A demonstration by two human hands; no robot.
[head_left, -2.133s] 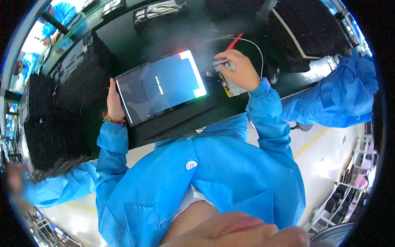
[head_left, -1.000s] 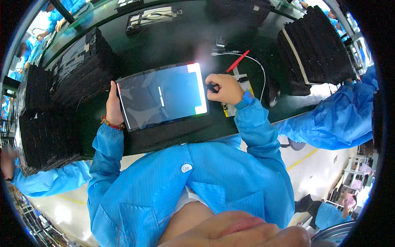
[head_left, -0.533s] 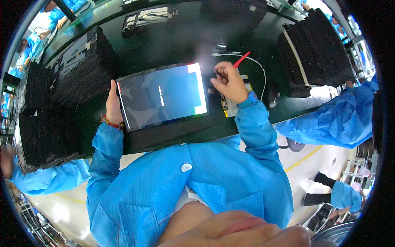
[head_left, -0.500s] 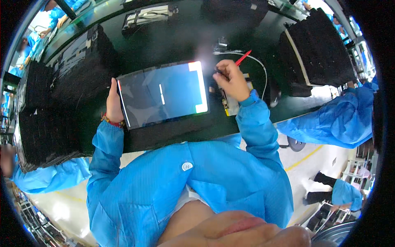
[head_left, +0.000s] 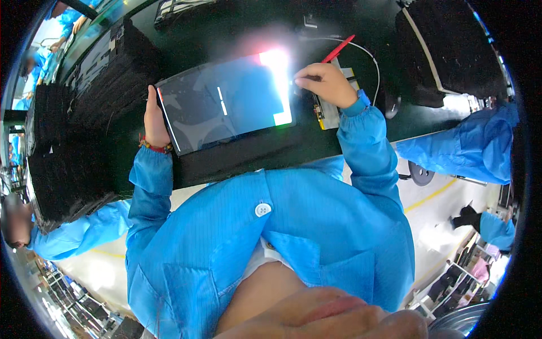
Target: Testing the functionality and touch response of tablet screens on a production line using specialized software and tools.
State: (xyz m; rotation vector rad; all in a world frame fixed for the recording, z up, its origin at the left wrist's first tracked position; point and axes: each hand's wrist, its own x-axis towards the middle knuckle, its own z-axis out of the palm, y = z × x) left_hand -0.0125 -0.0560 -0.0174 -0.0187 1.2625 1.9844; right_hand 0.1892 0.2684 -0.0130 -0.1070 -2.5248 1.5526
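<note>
A flat, dark display panel (head_left: 197, 118) is tilted in front of me, with a bright white strip down its right edge and short white bars near its middle. My left hand (head_left: 156, 121) grips its left edge, the thumb lying along the rim. Just off the panel's right edge, my right hand (head_left: 332, 85) is closed in a pinch. Something small and dark shows at its fingertips, too small to name. Partly under that hand lies a flat silver part with yellow and black edges (head_left: 328, 116).
A red pen-shaped tool (head_left: 339, 48) and a white cable (head_left: 374, 59) lie beyond my right hand. Tall stacks of black panels stand at left (head_left: 68, 164) and right (head_left: 460, 51). A dark computer mouse (head_left: 392, 105) sits at right. Blue-sleeved people are on both sides.
The whole view has shifted, so the table sits higher in the picture. Glare along the panel's right edge has grown. My right hand stays pinched beside that edge; my left keeps its grip.
</note>
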